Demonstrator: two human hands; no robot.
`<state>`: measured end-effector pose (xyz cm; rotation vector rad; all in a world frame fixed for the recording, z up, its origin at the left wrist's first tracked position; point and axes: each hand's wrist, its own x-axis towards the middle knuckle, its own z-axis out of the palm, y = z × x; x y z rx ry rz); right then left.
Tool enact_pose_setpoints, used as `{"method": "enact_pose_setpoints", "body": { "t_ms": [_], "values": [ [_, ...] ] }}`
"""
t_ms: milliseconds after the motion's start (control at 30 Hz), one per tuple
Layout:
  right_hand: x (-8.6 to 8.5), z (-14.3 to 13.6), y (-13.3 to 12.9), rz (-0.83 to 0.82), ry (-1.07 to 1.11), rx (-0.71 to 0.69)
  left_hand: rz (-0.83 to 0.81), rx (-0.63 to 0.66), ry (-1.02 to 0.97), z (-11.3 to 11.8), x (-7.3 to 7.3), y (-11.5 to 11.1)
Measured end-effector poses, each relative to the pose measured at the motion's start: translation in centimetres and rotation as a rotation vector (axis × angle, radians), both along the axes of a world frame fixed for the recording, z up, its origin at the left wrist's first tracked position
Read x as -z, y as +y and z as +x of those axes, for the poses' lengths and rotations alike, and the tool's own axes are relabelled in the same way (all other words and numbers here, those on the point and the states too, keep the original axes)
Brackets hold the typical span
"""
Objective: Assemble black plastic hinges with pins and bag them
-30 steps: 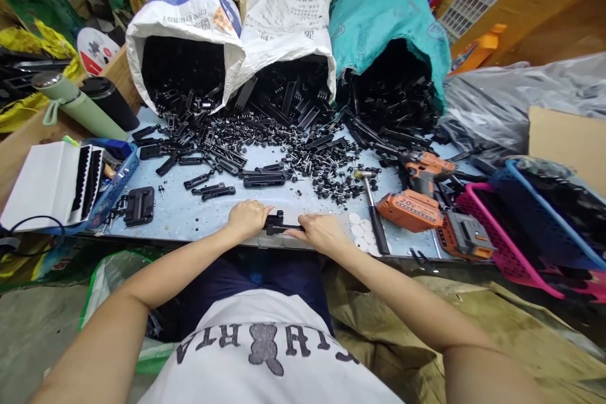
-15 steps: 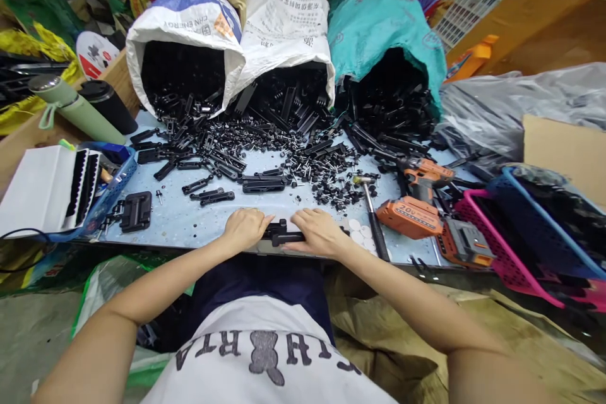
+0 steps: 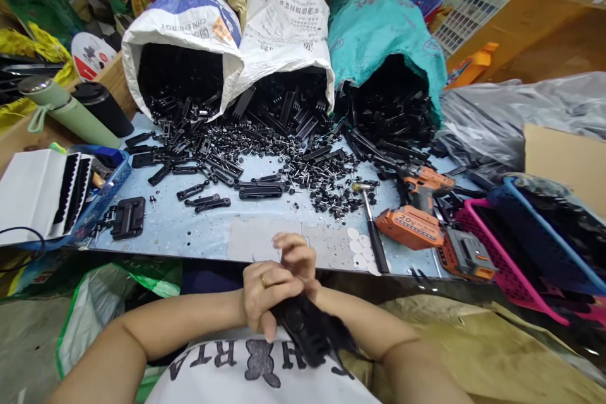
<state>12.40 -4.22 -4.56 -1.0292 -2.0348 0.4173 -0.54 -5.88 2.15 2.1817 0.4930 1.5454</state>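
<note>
A black plastic part (image 3: 307, 331), blurred by motion, is held close to the shirt, off the table's front edge. My left hand (image 3: 267, 293), with a ring on one finger, is closed round the part's upper end. Behind it my right hand (image 3: 300, 259) has its fingers raised and curled; its palm side is partly hidden by the part and the left hand, so its hold is unclear. Black parts (image 3: 260, 189) and small screws (image 3: 326, 186) lie on the blue table (image 3: 189, 243) beyond the hands.
Three sacks (image 3: 284, 19) spill black parts at the back. To the right are a hammer (image 3: 374, 233), white discs (image 3: 360, 249), an orange cordless drill (image 3: 411, 224), a pink basket (image 3: 511, 271) and a blue basket (image 3: 558, 246). Bottles (image 3: 71, 113) and another basket (image 3: 99, 202) stand left.
Both hands have come back from the table edge towards the body and closer together, lifting the black part. The part has turned to a slant, and the right hand's fingers have risen.
</note>
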Motion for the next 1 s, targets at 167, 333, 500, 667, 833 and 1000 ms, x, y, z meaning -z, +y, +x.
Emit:
{"method": "enact_pose_setpoints", "body": {
  "t_ms": [167,333,500,667,833,1000],
  "values": [
    [-1.1,1.1,8.8,0.099,0.161,0.027,0.11,-0.328,0.576,-1.2,4.7,4.6],
    [-3.4,6.1,22.4,-0.014,-0.176,0.375,0.025,-0.424,1.042,-2.7,7.1,10.9],
    [-3.9,4.9,32.3,-0.28,-0.416,0.593,-0.054,-0.518,1.107,-1.9,7.3,15.8],
    [-4.5,3.6,34.7,-0.298,-0.349,0.624,-0.168,-0.638,0.934,-4.4,6.2,16.2],
    [-8.9,6.0,26.9,0.212,-0.108,0.347,-0.291,-0.813,0.821,-11.2,5.5,13.1],
    [-7.8,4.6,12.8,0.171,-0.52,-0.167,-0.198,-0.727,1.013,-12.7,6.3,12.7]
  ]
}}
